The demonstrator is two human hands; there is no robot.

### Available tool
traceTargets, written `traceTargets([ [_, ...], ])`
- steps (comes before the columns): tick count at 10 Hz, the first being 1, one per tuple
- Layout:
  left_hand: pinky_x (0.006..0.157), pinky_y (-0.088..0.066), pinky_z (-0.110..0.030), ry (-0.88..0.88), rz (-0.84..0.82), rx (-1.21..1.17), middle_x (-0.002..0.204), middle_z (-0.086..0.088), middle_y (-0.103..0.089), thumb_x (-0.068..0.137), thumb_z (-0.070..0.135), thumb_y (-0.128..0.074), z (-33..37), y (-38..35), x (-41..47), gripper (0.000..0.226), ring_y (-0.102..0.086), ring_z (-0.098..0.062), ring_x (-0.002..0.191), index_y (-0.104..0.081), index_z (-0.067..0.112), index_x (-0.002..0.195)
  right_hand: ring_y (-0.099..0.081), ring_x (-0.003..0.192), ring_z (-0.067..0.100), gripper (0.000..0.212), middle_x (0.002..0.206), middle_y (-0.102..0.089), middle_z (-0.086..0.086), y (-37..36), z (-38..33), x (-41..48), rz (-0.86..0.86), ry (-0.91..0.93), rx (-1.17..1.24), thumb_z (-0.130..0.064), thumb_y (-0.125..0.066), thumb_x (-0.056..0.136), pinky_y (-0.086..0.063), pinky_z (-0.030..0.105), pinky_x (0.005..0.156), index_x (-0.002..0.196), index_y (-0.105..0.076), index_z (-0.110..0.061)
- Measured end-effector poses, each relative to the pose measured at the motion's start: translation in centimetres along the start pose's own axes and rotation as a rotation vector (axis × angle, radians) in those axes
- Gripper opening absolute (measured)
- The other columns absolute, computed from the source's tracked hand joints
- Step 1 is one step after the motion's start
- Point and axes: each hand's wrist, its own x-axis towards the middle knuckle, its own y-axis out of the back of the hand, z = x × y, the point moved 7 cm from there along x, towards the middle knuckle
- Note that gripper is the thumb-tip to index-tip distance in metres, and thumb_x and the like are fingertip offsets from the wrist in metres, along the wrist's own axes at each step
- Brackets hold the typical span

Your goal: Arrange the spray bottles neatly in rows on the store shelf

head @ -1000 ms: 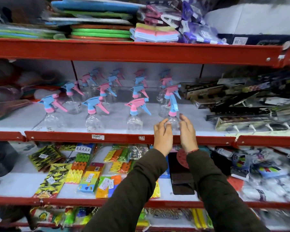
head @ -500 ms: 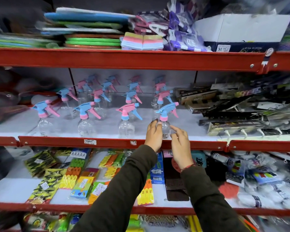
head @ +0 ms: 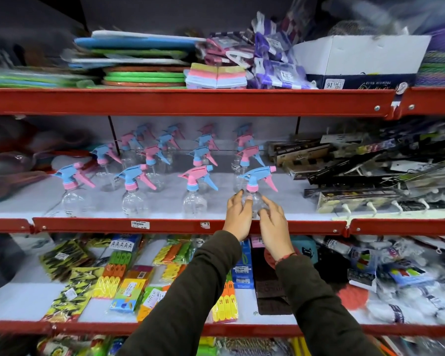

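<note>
Clear spray bottles with pink-and-blue trigger heads stand in rows on the middle shelf, which is white with a red front rail. The front row has a blue-headed bottle at the left, another blue-headed bottle, a pink-headed bottle, and at the right a blue-headed bottle. My left hand and my right hand cup that bottle's clear body from either side, fingertips on it. It stands upright, nozzle to the left like its neighbours. More bottles line up behind, blurred towards the back.
Dark packaged goods are piled just right of the bottles. Clear plastic bowls sit at the shelf's left end. The shelf above holds stacked mats and a white box. Peg packs lie on the shelf below.
The front right bottle was turned, so its head went from facing me to nozzle-left. Both hands slid lower on its body. The camera tilted up a little.
</note>
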Motion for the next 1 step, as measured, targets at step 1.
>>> traceTargets([
  [1, 0.115, -0.020, -0.029, -0.070, 0.098, -0.038, 0.155, -0.006, -0.025, 0.101, 0.034, -0.036, 0.05, 0.48, -0.99, 0.054, -0.029, -0.021, 0.144, -0.025, 0.017, 0.150, -0.045, 0.131, 0.022, 0.048, 0.142, -0.043, 0.008, 0.86, -0.45, -0.64, 0.102, 0.044, 0.030, -0.011, -0.042, 0.097, -0.033, 0.029, 0.108, 0.145, -0.043, -0.018],
])
